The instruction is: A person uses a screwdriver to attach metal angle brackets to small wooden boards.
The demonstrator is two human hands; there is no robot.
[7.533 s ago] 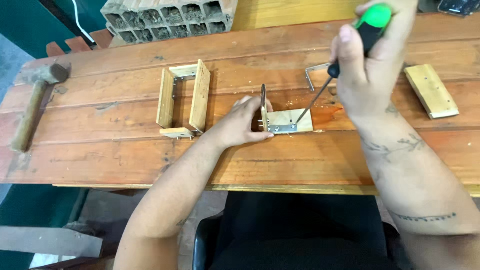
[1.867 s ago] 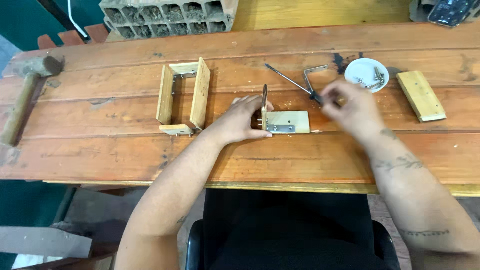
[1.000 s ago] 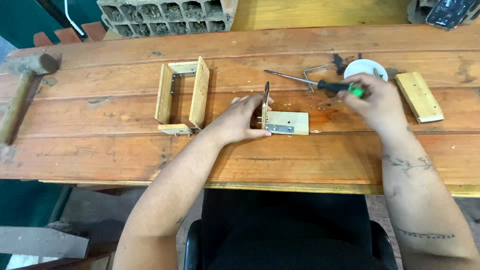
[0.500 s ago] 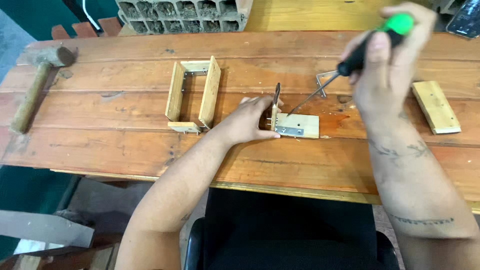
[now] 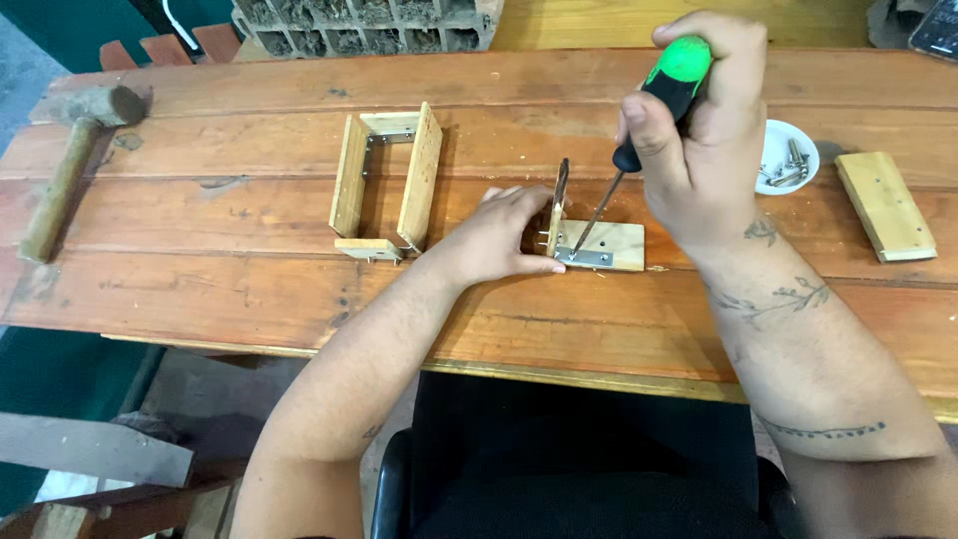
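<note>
My right hand (image 5: 699, 130) grips a screwdriver (image 5: 667, 90) with a green and black handle, held upright and tilted. Its tip rests on a metal angle bracket (image 5: 584, 257) fixed to a small flat wooden block (image 5: 614, 243). My left hand (image 5: 494, 240) presses against a thin upright wooden piece (image 5: 557, 205) standing at the block's left end, holding the two pieces together on the wooden table (image 5: 479, 309).
A U-shaped wooden frame (image 5: 384, 185) lies left of my hands. A mallet (image 5: 70, 165) lies at the far left. A small white dish of screws (image 5: 788, 160) and a loose wooden block (image 5: 883, 205) sit at the right. Hollow bricks (image 5: 369, 12) stand at the back.
My right hand took up the screwdriver from beside the white dish, raised it and set its tip down on the bracket. My left hand has stayed on the upright piece.
</note>
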